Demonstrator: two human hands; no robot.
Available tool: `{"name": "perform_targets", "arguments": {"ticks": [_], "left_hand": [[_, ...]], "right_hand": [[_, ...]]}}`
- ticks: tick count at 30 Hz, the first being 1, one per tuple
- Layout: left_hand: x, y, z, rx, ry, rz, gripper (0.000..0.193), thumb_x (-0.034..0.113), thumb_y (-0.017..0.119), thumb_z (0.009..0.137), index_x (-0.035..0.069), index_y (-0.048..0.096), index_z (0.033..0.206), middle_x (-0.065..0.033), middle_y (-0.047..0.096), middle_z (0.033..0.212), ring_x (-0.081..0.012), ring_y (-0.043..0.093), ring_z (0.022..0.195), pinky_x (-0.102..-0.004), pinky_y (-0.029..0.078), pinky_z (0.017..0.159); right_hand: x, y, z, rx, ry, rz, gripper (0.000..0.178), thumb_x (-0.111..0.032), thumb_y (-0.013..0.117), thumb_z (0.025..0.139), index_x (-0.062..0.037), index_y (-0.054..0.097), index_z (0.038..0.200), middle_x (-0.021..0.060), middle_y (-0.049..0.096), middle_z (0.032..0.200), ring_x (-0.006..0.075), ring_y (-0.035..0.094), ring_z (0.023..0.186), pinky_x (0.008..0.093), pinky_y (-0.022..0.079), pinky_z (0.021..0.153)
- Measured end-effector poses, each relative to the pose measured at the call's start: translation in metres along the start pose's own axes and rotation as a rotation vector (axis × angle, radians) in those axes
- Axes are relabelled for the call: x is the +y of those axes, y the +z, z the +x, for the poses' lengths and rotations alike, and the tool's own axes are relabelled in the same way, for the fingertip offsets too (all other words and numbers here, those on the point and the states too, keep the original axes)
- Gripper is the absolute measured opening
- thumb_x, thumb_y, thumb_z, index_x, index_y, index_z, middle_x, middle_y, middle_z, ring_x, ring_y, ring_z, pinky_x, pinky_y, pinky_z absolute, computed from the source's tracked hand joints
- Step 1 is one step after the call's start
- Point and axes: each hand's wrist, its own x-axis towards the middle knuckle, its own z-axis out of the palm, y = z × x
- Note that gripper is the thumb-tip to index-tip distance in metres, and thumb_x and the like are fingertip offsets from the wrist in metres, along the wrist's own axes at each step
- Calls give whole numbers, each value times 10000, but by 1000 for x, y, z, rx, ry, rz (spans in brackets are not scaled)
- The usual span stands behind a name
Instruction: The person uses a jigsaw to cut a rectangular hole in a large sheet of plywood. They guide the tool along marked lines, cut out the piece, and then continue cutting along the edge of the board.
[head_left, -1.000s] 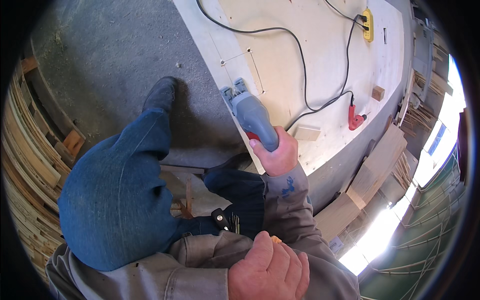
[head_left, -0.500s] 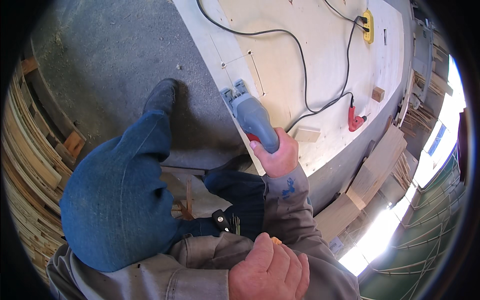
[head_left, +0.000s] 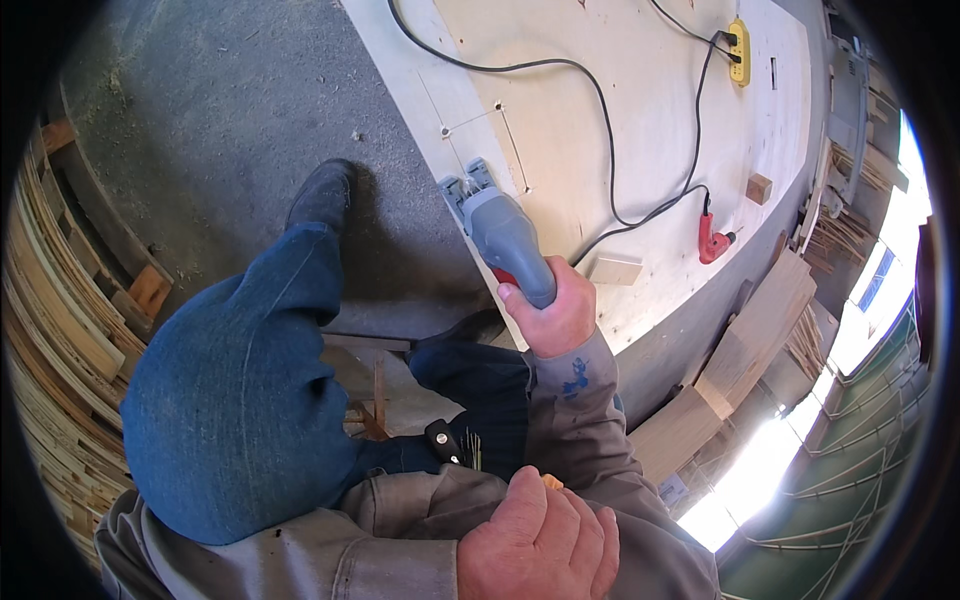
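My right hand (head_left: 562, 310) is wrapped around the rear grip of a grey jigsaw (head_left: 502, 232) with a red part under its body. The saw's front rests at the near left edge of a pale plywood sheet (head_left: 560, 120), on a drawn line. Just ahead of it are pencil lines, small drilled holes and a dark line between two of them. My left hand (head_left: 540, 540) is held against my body with its fingers curled together. A bit of something orange (head_left: 552, 482) shows beside its fingers; what it is stays hidden.
Black cords run over the plywood to a yellow power strip (head_left: 739, 55). A red corded drill (head_left: 713, 242) and small wood blocks (head_left: 615, 270) (head_left: 759, 189) lie on the sheet. Stacked wood strips (head_left: 60, 330) stand at left, boards (head_left: 755, 335) at right. My shoe (head_left: 325, 190) is on the grey floor.
Hardly anything differs; the whole view has shifted by a tiny amount. The jigsaw stays at the plywood's edge in my right hand, and my left hand keeps its place.
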Motion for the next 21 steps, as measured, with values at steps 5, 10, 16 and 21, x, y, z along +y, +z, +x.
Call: {"name": "perform_targets", "arguments": {"ticks": [5, 10, 16, 21], "left_hand": [[0, 4, -1, 12, -4, 3, 365, 224, 654, 775, -59, 727, 992, -246, 701, 878, -358, 673, 824, -536, 555, 808], [1, 6, -2, 26, -12, 3, 362, 219, 653, 777, -63, 725, 992, -250, 698, 878, -359, 669, 822, -536, 552, 809], [2, 9, -3, 48, -31, -7, 355, 215, 656, 778, -64, 722, 988, -251, 696, 875, -358, 667, 816, -532, 550, 811], [0, 4, -2, 14, -9, -2, 357, 220, 649, 784, -62, 720, 992, -248, 698, 877, -358, 671, 823, -533, 552, 819]], "right_hand": [[-2, -1, 1, -3, 6, 3, 596, -240, 848, 745, 83, 644, 1202, 244, 711, 897, 400, 714, 793, 441, 560, 716], [-1, 1, 2, -2, 6, 15, 593, -239, 849, 744, 82, 644, 1199, 244, 711, 899, 402, 713, 792, 443, 559, 717], [-4, 0, 2, 0, 8, 14, 586, -236, 850, 747, 83, 646, 1194, 243, 712, 905, 397, 716, 801, 439, 562, 726], [-5, 0, 2, -1, 11, 10, 592, -237, 852, 747, 89, 645, 1196, 246, 714, 920, 396, 720, 813, 435, 565, 735]]}}
